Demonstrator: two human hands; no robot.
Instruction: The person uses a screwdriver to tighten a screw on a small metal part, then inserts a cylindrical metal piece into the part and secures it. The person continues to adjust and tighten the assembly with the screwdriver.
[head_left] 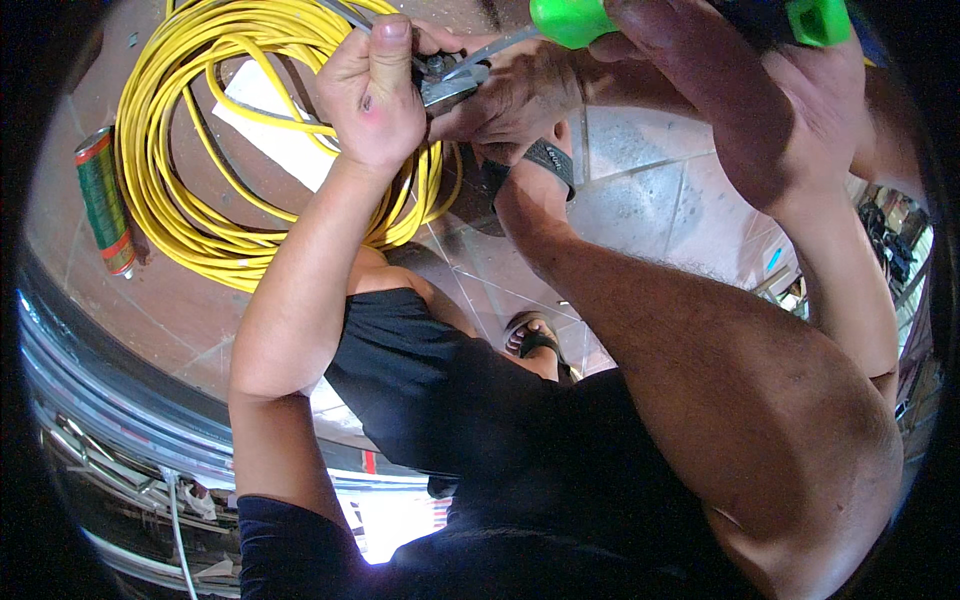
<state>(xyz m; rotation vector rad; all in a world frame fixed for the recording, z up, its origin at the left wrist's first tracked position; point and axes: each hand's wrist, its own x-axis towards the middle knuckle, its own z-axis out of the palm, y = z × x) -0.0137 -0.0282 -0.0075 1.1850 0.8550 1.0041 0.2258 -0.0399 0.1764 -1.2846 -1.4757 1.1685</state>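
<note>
Metalwork seems the step in hand: my right hand [800,110], wrapped round a green-handled tool [575,20], brings its shaft to a metal fitting [455,92] that my left hand [372,105] clamps. Another person's hand [525,95] is just beside it. I judge the next move calls for a steady hold. Below, the tiled floor [640,200] bears a yellow cable coil [140,170] and a green-and-orange roll [104,205]; long strips [115,385] run lower left.

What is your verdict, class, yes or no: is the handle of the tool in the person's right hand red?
No, the handle showing at the right hand is bright green.
</note>
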